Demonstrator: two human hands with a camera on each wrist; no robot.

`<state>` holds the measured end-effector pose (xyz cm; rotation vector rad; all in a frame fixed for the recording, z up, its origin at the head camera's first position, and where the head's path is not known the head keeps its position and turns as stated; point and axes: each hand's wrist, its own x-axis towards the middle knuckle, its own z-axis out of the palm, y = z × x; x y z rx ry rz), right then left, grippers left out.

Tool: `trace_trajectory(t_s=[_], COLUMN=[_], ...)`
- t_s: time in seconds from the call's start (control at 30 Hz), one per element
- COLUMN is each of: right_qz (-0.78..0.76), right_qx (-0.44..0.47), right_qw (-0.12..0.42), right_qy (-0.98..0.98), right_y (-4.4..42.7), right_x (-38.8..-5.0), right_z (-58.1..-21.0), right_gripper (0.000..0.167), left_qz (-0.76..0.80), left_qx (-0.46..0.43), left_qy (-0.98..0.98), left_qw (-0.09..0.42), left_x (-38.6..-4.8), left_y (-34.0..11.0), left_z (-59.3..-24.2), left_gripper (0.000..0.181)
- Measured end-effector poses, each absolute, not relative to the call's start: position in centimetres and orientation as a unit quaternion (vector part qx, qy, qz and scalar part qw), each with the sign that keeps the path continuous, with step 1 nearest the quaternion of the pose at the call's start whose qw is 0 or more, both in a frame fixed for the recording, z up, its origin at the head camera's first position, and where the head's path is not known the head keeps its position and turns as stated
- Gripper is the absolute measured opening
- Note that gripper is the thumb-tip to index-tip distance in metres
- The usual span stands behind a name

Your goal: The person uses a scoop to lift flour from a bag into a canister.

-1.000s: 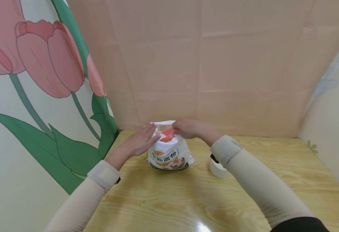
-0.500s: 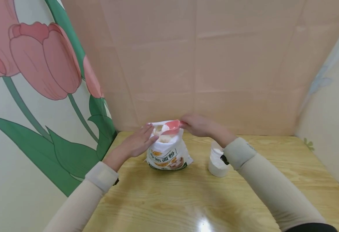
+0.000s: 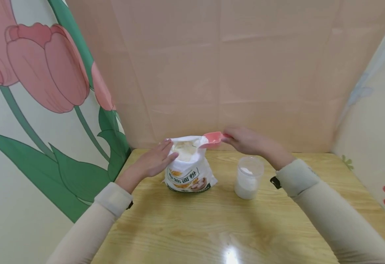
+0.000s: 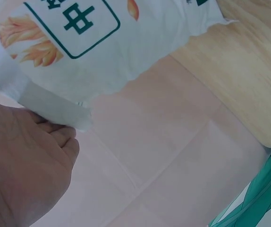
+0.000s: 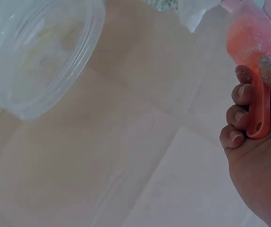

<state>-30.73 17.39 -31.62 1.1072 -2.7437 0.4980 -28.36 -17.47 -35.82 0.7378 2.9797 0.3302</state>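
A white flour bag (image 3: 185, 176) stands with its top open, pale powder visible inside. Against the left side of its rim rests the left hand (image 3: 152, 161), fingers extended and together, thumb on the front edge. In the left wrist view that hand (image 4: 31, 161) touches the folded rim of the bag (image 4: 97, 71). The right hand (image 3: 250, 141) grips a pink scoop (image 3: 213, 138) by its handle, level with the bag's right rim. The right wrist view shows fingers curled round the handle of the scoop (image 5: 252, 40), with white powder on scoop and thumb.
A clear tub (image 3: 247, 181), partly filled with white powder, stands right of the bag on the wooden table (image 3: 185, 227). Its round rim (image 5: 90, 45) shows large in the right wrist view. A pinkish-brown sheet (image 3: 179, 73) hangs behind, between patterned side walls.
The right hand has drawn the scoop up out of the bag and moved right, uncovering the tub. The left hand has stayed at the bag's rim.
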Motion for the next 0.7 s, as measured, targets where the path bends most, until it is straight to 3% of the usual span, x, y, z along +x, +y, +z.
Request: trace_trajectory(t_s=[0.7], right_qz=[0.145], right_qx=[0.322], right_qw=[0.094], right_qy=[-0.931], right_y=[25.7], right_x=[-27.7], right_z=[-32.4], right_gripper=[0.015], left_qz=[0.117], left_qx=[0.244], left_qy=[0.962], left_qw=[0.033], left_x=[-28.4], left_y=[-17.7], left_z=[-35.7], left_gripper=[0.084])
